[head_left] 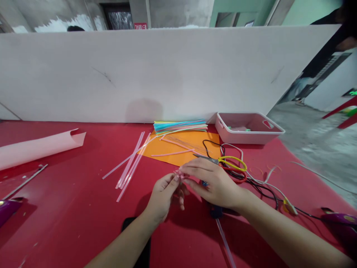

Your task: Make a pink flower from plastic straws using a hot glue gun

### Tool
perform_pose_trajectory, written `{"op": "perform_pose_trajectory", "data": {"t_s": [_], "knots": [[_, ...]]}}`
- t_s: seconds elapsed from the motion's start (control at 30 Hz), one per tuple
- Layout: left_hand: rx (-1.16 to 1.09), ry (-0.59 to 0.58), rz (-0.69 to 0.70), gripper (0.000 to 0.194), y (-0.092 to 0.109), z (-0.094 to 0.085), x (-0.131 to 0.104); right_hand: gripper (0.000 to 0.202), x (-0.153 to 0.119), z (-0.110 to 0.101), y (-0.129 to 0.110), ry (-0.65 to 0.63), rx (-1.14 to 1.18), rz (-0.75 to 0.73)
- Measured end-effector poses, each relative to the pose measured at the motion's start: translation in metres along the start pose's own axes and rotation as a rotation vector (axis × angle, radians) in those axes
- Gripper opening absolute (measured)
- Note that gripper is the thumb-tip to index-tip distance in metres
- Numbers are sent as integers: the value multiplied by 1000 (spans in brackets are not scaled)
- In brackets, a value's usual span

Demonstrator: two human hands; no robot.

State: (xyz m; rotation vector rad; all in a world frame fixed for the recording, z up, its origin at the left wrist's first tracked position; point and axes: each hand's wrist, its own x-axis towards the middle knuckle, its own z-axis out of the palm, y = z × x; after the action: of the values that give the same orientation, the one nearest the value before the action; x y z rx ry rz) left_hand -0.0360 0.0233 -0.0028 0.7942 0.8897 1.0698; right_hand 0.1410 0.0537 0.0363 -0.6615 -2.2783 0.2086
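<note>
A small pink folded piece (pixel 181 174) is pinched between the thumb and fingers of my left hand (pixel 164 195). My right hand (pixel 213 182) reaches in from the other side, its fingertips and thumb closed on the same piece; its exact shape is partly hidden by the fingers. Beneath my right hand lies a dark blue tool (pixel 216 211), mostly covered, with a translucent glue stick (pixel 226 243) extending toward me; it looks like a glue gun. Scissors (pixel 232 163) with yellow and red handles rest just beyond my right wrist.
Pink strips (pixel 132 163) lie left of an orange sheet (pixel 167 154), with a colourful bundle of strips (pixel 180 127) behind. A pink bin (pixel 245 137) stands back right. Cables (pixel 262 188) cross the right side. A black phone-like object (pixel 143 245) is under my left forearm.
</note>
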Motion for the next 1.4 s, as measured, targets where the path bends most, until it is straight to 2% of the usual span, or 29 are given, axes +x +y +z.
{"op": "perform_pose_trajectory", "data": {"t_s": [0.37, 0.57, 0.73, 0.97, 1.17, 1.4], "knots": [[32, -45, 16, 40, -5, -2, -2, 22, -3, 6, 4, 22, -34, 31], [25, -20, 31, 35, -8, -3, 1, 26, -4, 6, 3, 27, -7, 40], [-51, 47, 50, 34, -6, -3, 2, 25, -4, 6, 5, 31, 49, 87], [-211, 231, 76, 28, -4, -9, 11, 24, -3, 3, 7, 32, 107, 143], [-127, 340, 126, 32, -5, -13, 14, 18, 0, 0, 7, 43, 133, 167], [12, 366, 147, 53, -1, -16, 11, 16, 2, 0, 5, 41, 157, 178]]}}
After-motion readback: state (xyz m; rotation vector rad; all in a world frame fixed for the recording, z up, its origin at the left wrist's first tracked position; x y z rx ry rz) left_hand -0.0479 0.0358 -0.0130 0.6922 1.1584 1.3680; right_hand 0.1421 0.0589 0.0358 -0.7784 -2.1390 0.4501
